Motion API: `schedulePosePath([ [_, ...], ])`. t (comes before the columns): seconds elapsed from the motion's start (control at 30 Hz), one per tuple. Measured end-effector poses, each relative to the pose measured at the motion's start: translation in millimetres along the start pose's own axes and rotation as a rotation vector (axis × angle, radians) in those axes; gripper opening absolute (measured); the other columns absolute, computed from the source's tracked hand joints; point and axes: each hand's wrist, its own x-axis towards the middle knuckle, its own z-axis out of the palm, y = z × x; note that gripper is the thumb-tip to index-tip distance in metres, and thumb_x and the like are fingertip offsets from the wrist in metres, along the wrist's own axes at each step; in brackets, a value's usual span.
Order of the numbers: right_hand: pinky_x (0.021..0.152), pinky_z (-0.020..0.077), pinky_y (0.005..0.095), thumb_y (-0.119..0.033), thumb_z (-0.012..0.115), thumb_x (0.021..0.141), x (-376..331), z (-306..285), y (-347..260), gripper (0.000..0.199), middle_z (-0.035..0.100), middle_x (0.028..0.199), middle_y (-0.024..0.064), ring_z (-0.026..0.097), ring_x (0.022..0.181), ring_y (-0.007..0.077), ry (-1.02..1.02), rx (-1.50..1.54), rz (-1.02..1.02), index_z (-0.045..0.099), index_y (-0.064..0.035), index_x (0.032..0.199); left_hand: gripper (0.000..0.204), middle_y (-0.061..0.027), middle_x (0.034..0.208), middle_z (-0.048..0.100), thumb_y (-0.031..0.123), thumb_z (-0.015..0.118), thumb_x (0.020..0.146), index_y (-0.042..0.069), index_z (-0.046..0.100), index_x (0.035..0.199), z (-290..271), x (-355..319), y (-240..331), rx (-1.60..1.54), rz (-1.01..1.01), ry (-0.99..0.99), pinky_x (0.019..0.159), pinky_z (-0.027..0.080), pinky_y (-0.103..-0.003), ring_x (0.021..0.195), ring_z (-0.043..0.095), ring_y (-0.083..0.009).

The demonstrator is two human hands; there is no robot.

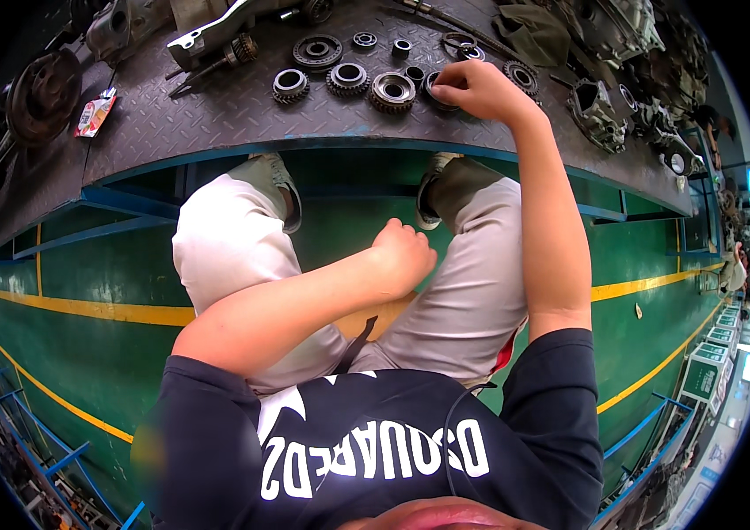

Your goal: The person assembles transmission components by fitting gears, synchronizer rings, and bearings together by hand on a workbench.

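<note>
— On the bench (216, 115), what lies there; what sort of top is it?

— Dark steel tread plate with a blue edge; a row of gears (348, 79) and rings sits along it; bigger castings (605, 115) crowd the right end, a brake disc (43, 93) and a small packet (95, 113) the left.

— And the hands?

— Right hand (472, 88) reaches out to the bench, fingers bunched on a dark gear (437, 95) just beside a lighter gear (392, 91); whether it is pinched or only touched I cannot tell. Left hand (403, 254) is curled into a loose fist over the lap, holding nothing I can see.

— Below the bench?

— Green floor (101, 265) with yellow lines; blue rails at the lower left; green crates (711, 353) far right.
</note>
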Motion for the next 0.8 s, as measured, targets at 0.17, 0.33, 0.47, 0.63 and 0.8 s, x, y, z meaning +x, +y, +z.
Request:
schedulePosePath([
  [0.17,0.081,0.0591,0.0375,-0.023,0.081,0.086,3,1,-8,0.029,0.079,0.096,0.0172,0.076,0.088,0.029,-0.047,-0.111,-0.011,0.078,0.0006,0.103,0.033,-0.0114,0.108,0.071,0.018,0.074,0.085,0.008,0.07,0.117,0,1,1,0.005,-0.002,0.0,0.084,0.051,-0.04,0.101,0.071,-0.028],
  [0.33,0.078,0.0589,0.0368,-0.017,0.078,0.08,4,-2,-21,0.025,0.078,0.09,0.0181,0.075,0.082,0.0293,-0.02,-0.17,0.01,0.078,0.0024,0.096,0.035,-0.0113,0.107,0.071,0.018,0.076,0.083,0.009,0.07,0.117,-2,0,1,-0.012,0.001,0.004,0.083,0.051,-0.041,0.1,0.07,-0.0281],
  [0.47,0.078,0.0583,0.0347,-0.019,0.077,0.081,3,-6,-7,0.029,0.077,0.09,0.0167,0.073,0.082,0.0251,0.101,-0.055,0.019,0.076,0.0033,0.1,0.038,-0.0112,0.108,0.07,0.021,0.079,0.083,0.009,0.07,0.119,-4,-2,0,-0.017,-0.002,-0.006,0.084,0.05,-0.041,0.101,0.07,-0.0281],
  [0.63,0.087,0.0576,0.032,-0.024,0.074,0.095,7,-4,20,0.033,0.076,0.102,0.0123,0.072,0.092,0.0198,0.309,0.172,0.054,0.075,0.0032,0.115,0.042,-0.0113,0.11,0.07,0.026,0.082,0.084,0.01,0.069,0.12,-3,-4,-1,-0.022,-0.006,-0.003,0.085,0.05,-0.041,0.104,0.069,-0.0286],
  [0.8,0.084,0.056,0.0308,-0.027,0.072,0.099,14,5,38,0.036,0.075,0.102,0.0109,0.069,0.091,0.0168,0.325,0.14,0.044,0.072,0.0033,0.119,0.041,-0.0117,0.109,0.07,0.027,0.082,0.084,0.01,0.07,0.119,-1,-3,-1,-0.019,0.004,0.011,0.086,0.05,-0.042,0.103,0.069,-0.0292],
])
